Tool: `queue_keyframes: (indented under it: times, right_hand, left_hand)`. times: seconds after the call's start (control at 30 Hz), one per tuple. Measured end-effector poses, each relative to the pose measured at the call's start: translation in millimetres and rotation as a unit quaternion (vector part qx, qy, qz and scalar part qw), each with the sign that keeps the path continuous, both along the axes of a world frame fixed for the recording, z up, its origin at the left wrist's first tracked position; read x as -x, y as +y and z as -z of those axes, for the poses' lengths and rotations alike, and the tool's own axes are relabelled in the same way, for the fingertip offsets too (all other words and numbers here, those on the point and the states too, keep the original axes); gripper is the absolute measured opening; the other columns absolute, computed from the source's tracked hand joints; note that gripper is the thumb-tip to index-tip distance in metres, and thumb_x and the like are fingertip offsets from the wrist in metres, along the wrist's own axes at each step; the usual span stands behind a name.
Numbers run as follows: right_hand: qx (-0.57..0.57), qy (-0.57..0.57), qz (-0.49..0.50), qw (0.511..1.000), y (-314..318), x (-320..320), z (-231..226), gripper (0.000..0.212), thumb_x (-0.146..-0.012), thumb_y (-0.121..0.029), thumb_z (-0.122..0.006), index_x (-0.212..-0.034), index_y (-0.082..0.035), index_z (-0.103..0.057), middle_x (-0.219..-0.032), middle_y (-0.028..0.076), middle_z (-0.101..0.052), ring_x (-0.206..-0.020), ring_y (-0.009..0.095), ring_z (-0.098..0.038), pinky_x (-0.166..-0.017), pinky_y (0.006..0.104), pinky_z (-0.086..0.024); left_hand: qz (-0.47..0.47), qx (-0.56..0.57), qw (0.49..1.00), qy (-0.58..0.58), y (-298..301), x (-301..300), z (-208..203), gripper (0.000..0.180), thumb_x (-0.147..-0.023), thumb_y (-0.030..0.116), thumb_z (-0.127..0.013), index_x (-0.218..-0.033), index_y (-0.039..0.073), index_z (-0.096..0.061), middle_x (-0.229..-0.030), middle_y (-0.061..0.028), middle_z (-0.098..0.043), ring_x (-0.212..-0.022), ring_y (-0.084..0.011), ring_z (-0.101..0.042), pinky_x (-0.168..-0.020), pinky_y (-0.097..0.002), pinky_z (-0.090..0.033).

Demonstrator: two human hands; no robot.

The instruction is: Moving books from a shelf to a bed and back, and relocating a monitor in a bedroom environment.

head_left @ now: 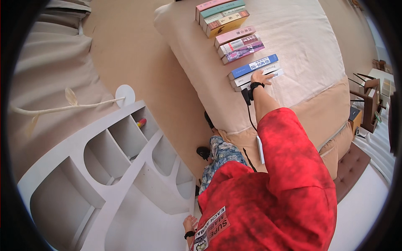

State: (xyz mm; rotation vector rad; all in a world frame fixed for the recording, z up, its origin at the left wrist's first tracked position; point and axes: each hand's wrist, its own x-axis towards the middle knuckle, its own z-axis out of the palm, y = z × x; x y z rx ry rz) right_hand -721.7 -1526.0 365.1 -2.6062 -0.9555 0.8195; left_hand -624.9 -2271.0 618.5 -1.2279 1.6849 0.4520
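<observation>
My right hand [261,77] reaches out over the nearest group of books and rests on their spines, fingers spread. Under it are a white book [275,67] and another white book [277,74], partly covered by the hand. A blue book [253,67] stands against their far side. Down by a white shelf unit [142,173], my left hand [190,223] hangs low with its fingers apart, holding nothing visible. A dark band circles each wrist, and a cable runs down from the right one.
Beyond stand a pink and purple book group [239,44] and a farther group with a yellow book [228,25], all on a cream-covered bed [301,46]. A white lamp-like stand [124,95] is beside the shelf. One compartment holds a red item [142,122]. Chairs [370,100] stand at right.
</observation>
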Motion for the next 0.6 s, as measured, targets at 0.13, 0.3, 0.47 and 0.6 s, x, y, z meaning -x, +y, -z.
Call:
queue_keyframes:
  times: [0.13,0.3,0.47,0.6]
  right_hand:
    - [0.044,0.073,-0.04,0.996,-22.0,-17.3,-16.3,0.086,-0.084,-0.024,-0.053,-0.148,-0.015,0.003,-0.145,0.036,-0.009,-0.127,0.051,-0.034,-0.105,0.0538,-0.029]
    - [0.046,0.006,-0.075,0.996,-33.8,-54.5,-22.6,0.088,-0.079,-0.014,-0.053,-0.147,-0.012,0.003,-0.12,0.03,-0.054,-0.11,0.042,-0.056,-0.096,0.0463,-0.044]
    - [0.03,-0.001,-0.055,0.998,-43.2,-103.0,-20.7,0.084,-0.082,-0.017,-0.053,-0.147,-0.011,0.0,-0.121,0.03,-0.053,-0.111,0.042,-0.055,-0.097,0.0475,-0.043]
    - [0.005,-0.027,-0.07,0.997,-50.7,-157.9,-42.5,0.086,-0.081,-0.019,-0.055,-0.147,-0.01,0.001,-0.123,0.031,-0.051,-0.113,0.043,-0.054,-0.1,0.049,-0.04]
  left_hand:
    - [-0.035,-0.043,0.998,0.027,-35.4,-1.4,14.4,0.046,-0.088,0.03,-0.058,-0.124,0.003,-0.048,-0.11,-0.0131,-0.058,-0.097,-0.0265,-0.06,-0.075,-0.0418,-0.05]
    - [0.051,-0.066,0.996,0.034,-23.5,14.3,20.1,0.044,-0.089,0.03,-0.057,-0.124,0.005,-0.049,-0.109,-0.0127,-0.059,-0.096,-0.0264,-0.06,-0.075,-0.0412,-0.049]
    - [0.067,-0.108,0.99,0.068,-34.0,16.7,39.6,0.041,-0.089,0.029,-0.056,-0.123,0.006,-0.05,-0.105,-0.0107,-0.06,-0.093,-0.025,-0.06,-0.074,-0.0395,-0.049]
    - [0.052,-0.153,0.978,0.134,-48.8,18.9,70.7,0.038,-0.09,0.03,-0.056,-0.119,0.005,-0.052,-0.105,-0.0098,-0.061,-0.093,-0.0239,-0.061,-0.073,-0.0386,-0.049]
